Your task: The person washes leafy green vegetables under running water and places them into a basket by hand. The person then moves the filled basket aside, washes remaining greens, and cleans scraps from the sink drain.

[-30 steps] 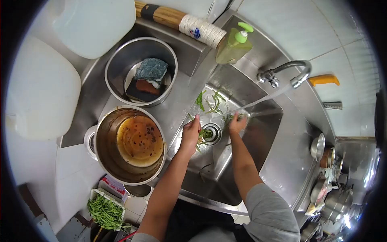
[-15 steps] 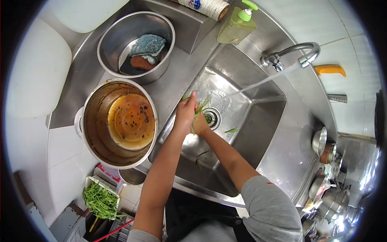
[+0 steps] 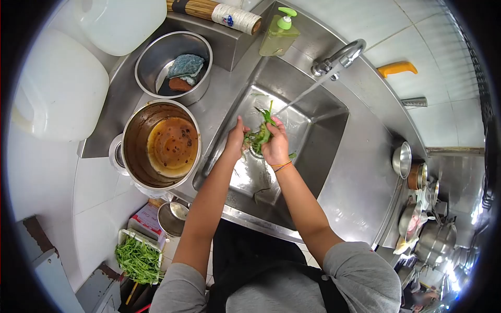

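Over the steel sink (image 3: 326, 151), a small bunch of leafy greens (image 3: 259, 134) is held between my two hands. My right hand (image 3: 276, 145) grips it from the right, with thin coloured bands around the wrist. From the left, my left hand (image 3: 237, 137) has its fingers closed on the leaves, thumb pointing up. Water pours from the faucet (image 3: 347, 55) and falls just beyond the greens. A few loose leaf bits lie in the basin; the drain is mostly hidden beneath the bunch.
Left of the sink stand a stained pot (image 3: 172, 143) with brown liquid and a steel bowl (image 3: 204, 73) holding a cloth and a sponge. A soap bottle (image 3: 279, 39) stands at the back corner. Below left, a white container holds more greens (image 3: 138, 259).
My hands have drawn apart and lifted the greens up from near the drain. The right hand, partly hidden before, now shows beside the left. The camera view has shifted.
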A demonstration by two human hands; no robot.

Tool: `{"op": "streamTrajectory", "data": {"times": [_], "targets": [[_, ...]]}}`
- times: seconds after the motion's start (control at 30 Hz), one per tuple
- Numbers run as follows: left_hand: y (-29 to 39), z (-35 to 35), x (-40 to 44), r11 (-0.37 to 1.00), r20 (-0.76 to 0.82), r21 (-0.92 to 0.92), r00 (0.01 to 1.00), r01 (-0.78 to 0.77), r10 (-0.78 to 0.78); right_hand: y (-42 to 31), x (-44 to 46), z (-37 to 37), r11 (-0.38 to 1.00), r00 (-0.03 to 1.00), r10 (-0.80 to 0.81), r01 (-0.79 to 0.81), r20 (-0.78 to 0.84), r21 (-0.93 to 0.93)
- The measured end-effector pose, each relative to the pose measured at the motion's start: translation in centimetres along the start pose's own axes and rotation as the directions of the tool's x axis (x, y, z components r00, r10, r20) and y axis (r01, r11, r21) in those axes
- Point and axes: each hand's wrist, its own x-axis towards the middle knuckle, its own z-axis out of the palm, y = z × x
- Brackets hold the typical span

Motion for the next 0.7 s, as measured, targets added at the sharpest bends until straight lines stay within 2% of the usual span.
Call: {"op": "streamTrajectory", "data": {"times": [0.03, 0.07, 0.1, 0.13, 0.17, 0.2, 0.23, 0.27, 0.3, 0.33, 0.37, 0.4, 0.43, 0.47, 0.5, 0.53, 0.57, 0.6, 0.67, 0.7], "targets": [[0.3, 0.2, -0.5, 1.0, 0.006, 0.001, 1.0, 0.004, -0.004, -0.4, -0.6, 0.9, 0.992, 0.996, 0.063, -0.07, 0.069, 0.109], [1.0, 0.5, -1.6, 0.986, 0.136, -0.147, 0.989, 0.08, -0.06, 0.1, -0.7, 0.8, 0.992, 0.996, 0.058, -0.065, 0.062, 0.108], [2.0, 0.8, -2.7, 0.944, 0.27, -0.28, 0.958, 0.173, -0.095, 0.9, -0.6, 0.7, 0.936, 0.988, -0.055, 0.101, 0.145, -0.337], [2.9, 1.0, -3.8, 0.953, 0.257, -0.232, 0.957, 0.196, -0.134, 1.4, -0.5, 0.4, 0.666, 0.958, -0.114, 0.271, 0.265, -0.695], [3.1, 1.3, -4.1, 0.952, 0.263, -0.23, 0.955, 0.2, -0.137, 1.4, -0.6, 0.3, 0.663, 0.958, -0.117, 0.27, 0.26, -0.698], [3.2, 1.5, -4.3, 0.96, 0.357, -0.212, 0.929, 0.184, -0.099, 1.5, -0.9, 0.1, 0.267, 0.875, -0.216, 0.479, 0.433, -0.836], [3.1, 1.6, -4.3, 0.967, 0.447, -0.196, 0.893, 0.166, -0.063, 1.5, -1.0, -0.1, -0.185, 0.759, -0.218, 0.585, 0.613, -0.79], [2.2, 1.4, -3.0, 0.95, 0.4, -0.242, 0.912, 0.198, -0.088, 1.5, -0.3, -0.8, -0.158, 0.77, -0.149, 0.601, 0.62, -0.784], [1.2, 1.1, -1.9, 0.949, 0.398, -0.244, 0.913, 0.202, -0.092, 1.3, 0.4, -1.6, -0.157, 0.773, -0.144, 0.599, 0.618, -0.785], [0.2, 0.8, -0.7, 0.961, 0.343, -0.218, 0.935, 0.169, -0.087, 0.9, 1.1, -2.4, 0.252, 0.824, -0.01, 0.55, 0.566, -0.796], [-0.4, 0.6, -0.2, 0.972, 0.285, -0.189, 0.955, 0.137, -0.079, 0.2, 1.9, -3.1, 0.61, 0.824, 0.141, 0.364, 0.549, -0.704], [-0.4, 0.9, -0.4, 0.973, 0.205, -0.206, 0.977, 0.108, -0.066, -1.8, 2.1, -2.7, 0.802, 0.808, 0.316, 0.053, 0.497, -0.595], [-0.4, 0.9, -0.4, 0.972, 0.199, -0.209, 0.978, 0.111, -0.069, -2.4, 3.4, -3.7, 0.828, 0.811, 0.34, -0.018, 0.476, -0.561], [-0.5, 0.8, -0.3, 0.984, 0.211, -0.128, 0.973, 0.12, -0.091, -3.9, 3.8, -4.0, 0.856, 0.847, 0.381, -0.17, 0.371, -0.488], [-0.5, 0.7, -0.2, 0.991, 0.222, -0.046, 0.968, 0.127, -0.113, -3.9, 5.8, -5.4, 0.793, 0.901, 0.371, -0.183, 0.223, -0.581], [-0.1, 0.9, -0.7, 0.994, 0.223, -0.009, 0.969, 0.109, -0.104, -2.8, 8.1, -8.2, 0.72, 0.938, 0.338, -0.207, 0.074, -0.663], [0.1, 0.8, -0.9, 0.994, 0.216, -0.011, 0.971, 0.111, -0.106, -0.9, 10.3, -12.8, 0.42, 0.986, 0.166, -0.046, 0.027, -0.906], [0.3, 0.8, -1.0, 0.995, 0.214, -0.026, 0.973, 0.093, -0.085, 0.6, 11.8, -15.9, 0.025, 0.998, -0.017, 0.058, 0.057, -0.998], [0.5, 0.9, -1.0, 0.997, 0.179, -0.058, 0.983, 0.047, -0.036, 1.6, 8.6, -16.8, -0.408, 0.985, -0.132, -0.154, -0.109, -0.9], [0.6, 0.8, -0.9, 0.997, 0.174, -0.064, 0.984, 0.046, -0.034, 2.8, 6.9, -18.2, -0.489, 0.981, -0.18, -0.149, -0.068, -0.859]]}}
